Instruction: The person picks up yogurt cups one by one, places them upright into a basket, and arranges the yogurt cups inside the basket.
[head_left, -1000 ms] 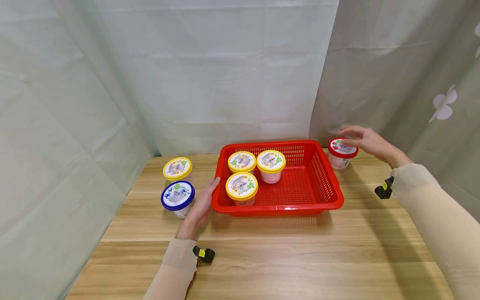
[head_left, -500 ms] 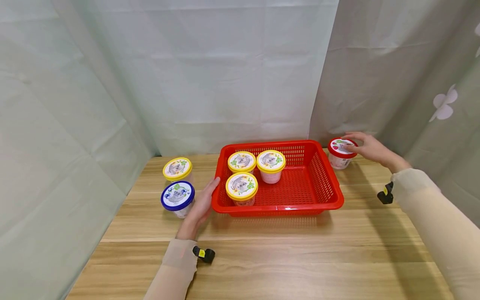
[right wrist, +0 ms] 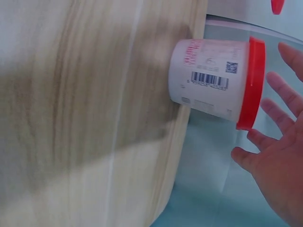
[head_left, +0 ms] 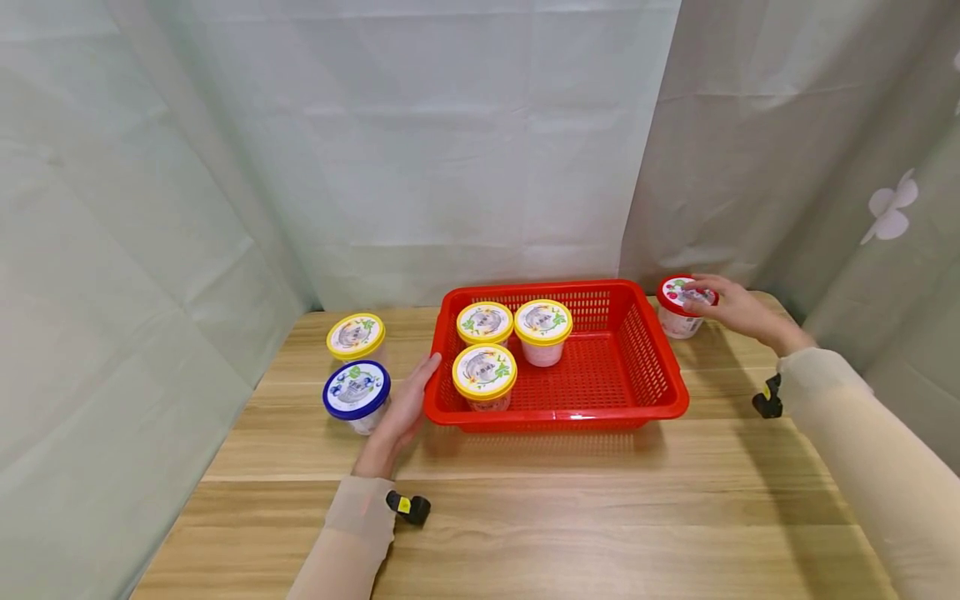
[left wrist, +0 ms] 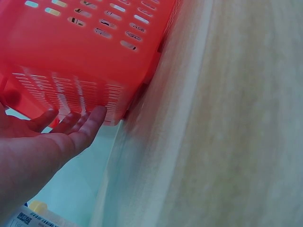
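Note:
A red plastic basket with perforated walls stands on the table. Three tubs with yellow lids sit in its left part, the front one being a yellow-lidded tub. My left hand lies against the basket's left end; in the left wrist view its extended fingers reach along the slotted wall. Right of the basket, a red-lidded tub stands upright near the table's back edge. My right hand is over that tub's lid, fingers spread around the lid's edge in the right wrist view without closing on it.
Left of my left hand stand a blue-lidded tub and, behind it, another yellow-lidded tub. Pale curtains hang behind and beside the wooden table. The red-lidded tub is close to the basket's right rim.
My right hand has come down and slightly forward onto the red-lidded tub's lid. The left hand, the basket and the tubs stay where they were.

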Motion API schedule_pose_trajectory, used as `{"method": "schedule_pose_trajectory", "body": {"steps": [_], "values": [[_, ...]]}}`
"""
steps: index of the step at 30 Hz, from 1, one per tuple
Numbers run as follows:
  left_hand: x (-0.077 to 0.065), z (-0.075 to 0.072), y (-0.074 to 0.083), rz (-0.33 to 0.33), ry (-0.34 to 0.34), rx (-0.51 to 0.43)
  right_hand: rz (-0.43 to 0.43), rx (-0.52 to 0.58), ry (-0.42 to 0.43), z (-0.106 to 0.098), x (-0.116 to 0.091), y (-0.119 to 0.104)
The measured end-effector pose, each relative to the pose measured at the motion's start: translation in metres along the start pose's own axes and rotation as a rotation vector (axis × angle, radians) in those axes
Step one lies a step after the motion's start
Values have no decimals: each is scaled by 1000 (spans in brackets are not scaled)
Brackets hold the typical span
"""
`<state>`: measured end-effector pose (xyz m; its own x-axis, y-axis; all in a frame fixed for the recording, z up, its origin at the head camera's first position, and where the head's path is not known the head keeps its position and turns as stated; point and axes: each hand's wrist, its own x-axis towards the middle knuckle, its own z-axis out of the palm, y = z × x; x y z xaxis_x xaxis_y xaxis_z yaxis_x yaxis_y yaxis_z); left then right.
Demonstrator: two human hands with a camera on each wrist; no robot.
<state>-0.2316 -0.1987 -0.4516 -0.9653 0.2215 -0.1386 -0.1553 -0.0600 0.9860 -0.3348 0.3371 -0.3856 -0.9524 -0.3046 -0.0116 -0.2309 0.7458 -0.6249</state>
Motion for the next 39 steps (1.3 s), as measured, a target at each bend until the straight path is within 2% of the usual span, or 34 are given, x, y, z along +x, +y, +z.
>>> {"method": "schedule_pose_trajectory", "body": {"steps": [8, 18, 28, 39], "values": [[0, 0, 1, -9, -5, 15, -38, 24, 56, 10, 3, 8], [0, 1, 2, 9, -9, -4, -10, 125, 91, 20, 4, 16], [1, 1, 0, 8, -12, -11, 44, 272, 193, 38, 11, 23], [0, 0, -1, -1, -9, 9, 43, 297, 266, 42, 12, 21]]}}
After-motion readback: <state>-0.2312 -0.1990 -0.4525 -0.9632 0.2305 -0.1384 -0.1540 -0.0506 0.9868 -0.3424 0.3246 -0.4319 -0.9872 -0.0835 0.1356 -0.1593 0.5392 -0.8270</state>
